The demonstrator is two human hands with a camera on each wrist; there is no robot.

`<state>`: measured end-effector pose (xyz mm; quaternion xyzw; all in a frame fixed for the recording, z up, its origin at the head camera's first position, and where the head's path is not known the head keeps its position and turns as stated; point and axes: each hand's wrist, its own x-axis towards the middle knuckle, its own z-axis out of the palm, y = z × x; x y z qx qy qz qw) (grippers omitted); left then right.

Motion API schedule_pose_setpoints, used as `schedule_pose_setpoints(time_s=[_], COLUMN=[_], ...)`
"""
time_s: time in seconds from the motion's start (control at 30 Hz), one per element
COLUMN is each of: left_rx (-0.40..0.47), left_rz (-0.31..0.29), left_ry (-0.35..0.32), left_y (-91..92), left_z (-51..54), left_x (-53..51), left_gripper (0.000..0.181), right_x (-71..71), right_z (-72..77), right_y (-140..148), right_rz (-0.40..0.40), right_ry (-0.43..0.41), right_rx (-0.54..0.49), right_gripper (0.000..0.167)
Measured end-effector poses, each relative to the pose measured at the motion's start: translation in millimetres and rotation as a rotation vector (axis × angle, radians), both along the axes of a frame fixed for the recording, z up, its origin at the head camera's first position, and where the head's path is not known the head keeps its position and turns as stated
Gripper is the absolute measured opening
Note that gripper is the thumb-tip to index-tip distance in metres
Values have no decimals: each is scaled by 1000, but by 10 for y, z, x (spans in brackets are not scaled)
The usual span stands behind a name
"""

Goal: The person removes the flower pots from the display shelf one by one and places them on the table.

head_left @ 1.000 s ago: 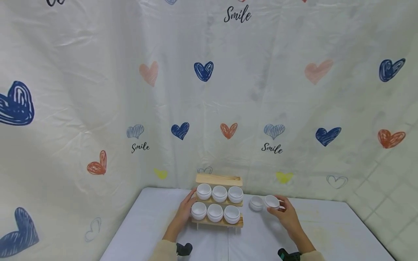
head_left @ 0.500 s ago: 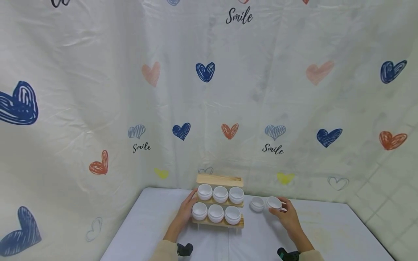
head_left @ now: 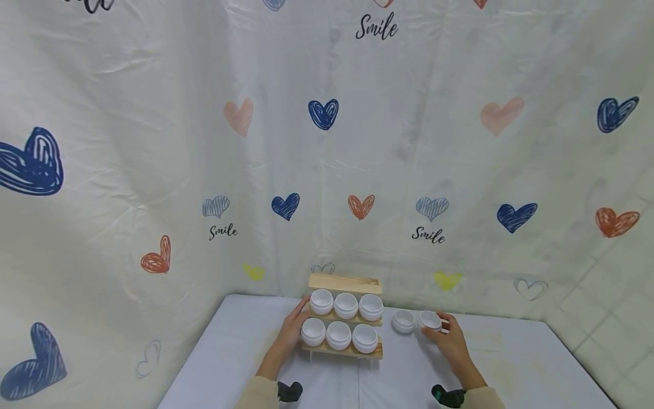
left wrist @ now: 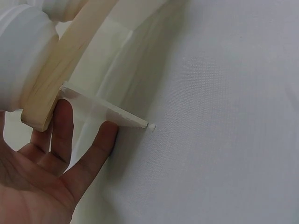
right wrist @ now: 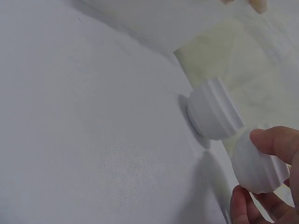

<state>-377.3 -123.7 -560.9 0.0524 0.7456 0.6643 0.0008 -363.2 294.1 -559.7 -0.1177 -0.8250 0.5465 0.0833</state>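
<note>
A two-tier wooden rack (head_left: 375,354) with clear legs stands on the white table, with three small white cups on each shelf. At its left side my left hand (head_left: 287,335) holds the rack; in the left wrist view its fingers (left wrist: 63,126) touch the lower shelf's end and a clear leg (left wrist: 100,107). To the right of the rack, my right hand (head_left: 452,343) pinches a white cup (right wrist: 257,163) between thumb and fingers. This cup looks slightly raised from the table. Just left of it another white cup (right wrist: 212,109) rests upright on the tabletop.
A white curtain (head_left: 378,153) printed with hearts and "Smile" hangs directly behind the table (head_left: 511,363). The rack's pale wooden top board (head_left: 344,282) stands above the upper row of cups. Dark straps (head_left: 290,391) sit at both wrists.
The head view has drifted slightly, so everything sits a little lower and further right. My left hand keeps its place at the rack. The right hand and its cup have hardly moved.
</note>
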Motion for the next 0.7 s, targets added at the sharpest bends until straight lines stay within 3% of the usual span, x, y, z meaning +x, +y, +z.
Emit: schedule_pose_setpoints(time_s=[0.7], left_rx=[8], left_rz=[11], left_ry=[-45], left_y=[10], left_z=[-20], left_x=[-38], left_gripper=[52], right_x=[-152], right_z=[-168], right_y=[164], right_rz=[30], right_ry=[12], right_rx=[101], right_gripper=[77])
